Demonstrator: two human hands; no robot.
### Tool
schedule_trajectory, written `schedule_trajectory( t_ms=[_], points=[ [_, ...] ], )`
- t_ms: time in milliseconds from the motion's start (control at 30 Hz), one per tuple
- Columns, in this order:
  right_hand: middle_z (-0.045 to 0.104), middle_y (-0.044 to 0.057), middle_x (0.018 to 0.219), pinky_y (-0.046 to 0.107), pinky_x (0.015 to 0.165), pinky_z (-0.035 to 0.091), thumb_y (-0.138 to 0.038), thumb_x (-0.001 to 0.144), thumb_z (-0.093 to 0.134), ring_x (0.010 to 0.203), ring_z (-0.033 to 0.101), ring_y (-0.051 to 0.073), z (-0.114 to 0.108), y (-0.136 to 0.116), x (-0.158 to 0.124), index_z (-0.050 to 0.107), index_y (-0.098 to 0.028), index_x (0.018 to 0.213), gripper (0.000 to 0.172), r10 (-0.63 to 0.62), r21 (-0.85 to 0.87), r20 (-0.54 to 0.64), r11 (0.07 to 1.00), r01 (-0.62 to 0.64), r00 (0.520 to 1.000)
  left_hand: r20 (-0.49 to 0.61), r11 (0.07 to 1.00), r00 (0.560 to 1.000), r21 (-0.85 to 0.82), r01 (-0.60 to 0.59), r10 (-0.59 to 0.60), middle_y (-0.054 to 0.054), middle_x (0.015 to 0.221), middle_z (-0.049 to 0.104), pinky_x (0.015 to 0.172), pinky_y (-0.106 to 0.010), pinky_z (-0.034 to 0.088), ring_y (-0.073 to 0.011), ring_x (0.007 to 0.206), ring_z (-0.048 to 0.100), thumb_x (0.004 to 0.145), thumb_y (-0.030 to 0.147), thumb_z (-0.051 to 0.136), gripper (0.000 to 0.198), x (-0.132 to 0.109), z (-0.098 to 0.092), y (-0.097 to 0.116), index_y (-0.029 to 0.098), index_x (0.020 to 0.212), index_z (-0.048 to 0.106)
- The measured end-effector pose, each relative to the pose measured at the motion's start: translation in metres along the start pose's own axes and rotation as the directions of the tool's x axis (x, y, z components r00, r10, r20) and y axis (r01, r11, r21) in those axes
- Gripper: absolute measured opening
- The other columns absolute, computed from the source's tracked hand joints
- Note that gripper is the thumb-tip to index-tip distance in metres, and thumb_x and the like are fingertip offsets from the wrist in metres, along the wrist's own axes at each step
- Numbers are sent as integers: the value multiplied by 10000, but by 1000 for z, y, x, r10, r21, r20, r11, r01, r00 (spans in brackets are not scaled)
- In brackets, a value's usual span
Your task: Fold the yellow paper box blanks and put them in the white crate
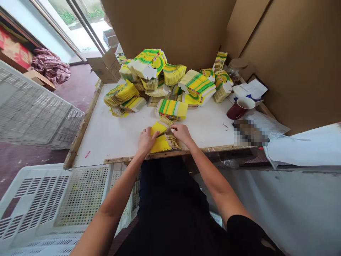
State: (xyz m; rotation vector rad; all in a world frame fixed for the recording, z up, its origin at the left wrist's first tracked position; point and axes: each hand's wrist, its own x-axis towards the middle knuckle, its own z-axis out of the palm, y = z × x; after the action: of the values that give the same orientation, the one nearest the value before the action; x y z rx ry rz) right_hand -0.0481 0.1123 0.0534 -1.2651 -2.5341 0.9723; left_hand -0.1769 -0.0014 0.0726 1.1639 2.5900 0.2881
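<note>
My left hand (pixel 146 140) grips the left side of a yellow folded carton (pixel 158 128), thumb on top of it. This carton lies over a fanned stack of yellow cartons (pixel 162 143) near the table's front edge. At the brown flap end, my right hand (pixel 182 133) is closed, thumb and fingers pinching at the carton's edge. Just beyond both hands lies a bundle of yellow, green and white cartons (pixel 172 108). Farther back is a heap of similar carton bundles (pixel 147 64), with another fanned bundle (pixel 121 93) on its left.
A dark red mug (pixel 241 107), clear plastic film (pixel 269 121) and a pixelated item (pixel 250 132) occupy the table's right side. Tall cardboard sheets (pixel 170 28) stand behind the white tabletop (pixel 98 131). White plastic crates (pixel 34 192) stand to the left, and an open cardboard box (pixel 105 67) behind.
</note>
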Motion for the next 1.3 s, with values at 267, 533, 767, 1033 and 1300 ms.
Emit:
schedule_trajectory(
  t_ms=[267, 533, 767, 1033, 1300],
  points=[
    [760, 19, 963, 248, 819, 490, -120, 789, 590, 914, 685, 173, -10, 37, -10, 767, -198, 925, 236, -255, 261, 282, 948, 181, 925, -30, 999, 999, -45, 10, -12, -139, 1147, 635, 932, -390, 446, -283, 1099, 577, 878, 451, 474, 409, 5, 6, -4, 180, 1181, 526],
    [719, 62, 1071, 283, 823, 492, -167, 863, 499, 927, 660, 174, -10, 38, -8, 695, -180, 1102, 310, -234, 305, 49, 929, 208, 971, -34, 999, 999, -27, 18, -19, -132, 1163, 624, 929, -392, 449, -281, 1111, 562, 885, 446, 475, 402, 3, 7, -3, 181, 1183, 521],
    [647, 67, 1001, 275, 807, 461, -85, 851, 467, 942, 590, 180, 2, 40, -1, 691, -205, 1090, 349, -316, -20, -67, 949, 315, 946, -25, 999, 999, -31, 24, -25, -132, 1170, 617, 936, -381, 446, -275, 1110, 560, 880, 436, 504, 417, 3, 7, -3, 163, 1195, 515],
    [626, 78, 969, 272, 783, 426, -102, 869, 453, 933, 547, 189, -2, 41, -4, 708, -195, 924, 277, -421, -153, -83, 901, 406, 903, -17, 999, 999, -39, 30, -31, -136, 1186, 611, 940, -384, 445, -278, 1123, 556, 884, 449, 501, 433, 3, 7, -3, 164, 1211, 504],
    [682, 85, 979, 272, 730, 407, -73, 809, 470, 882, 602, 204, -18, 12, 14, 670, -164, 968, 271, -326, -264, 109, 902, 343, 939, -4, 999, 999, -34, 37, -37, -153, 1193, 609, 954, -373, 435, -276, 1139, 557, 892, 446, 497, 449, 1, 2, 2, 147, 1227, 502]
  ],
)
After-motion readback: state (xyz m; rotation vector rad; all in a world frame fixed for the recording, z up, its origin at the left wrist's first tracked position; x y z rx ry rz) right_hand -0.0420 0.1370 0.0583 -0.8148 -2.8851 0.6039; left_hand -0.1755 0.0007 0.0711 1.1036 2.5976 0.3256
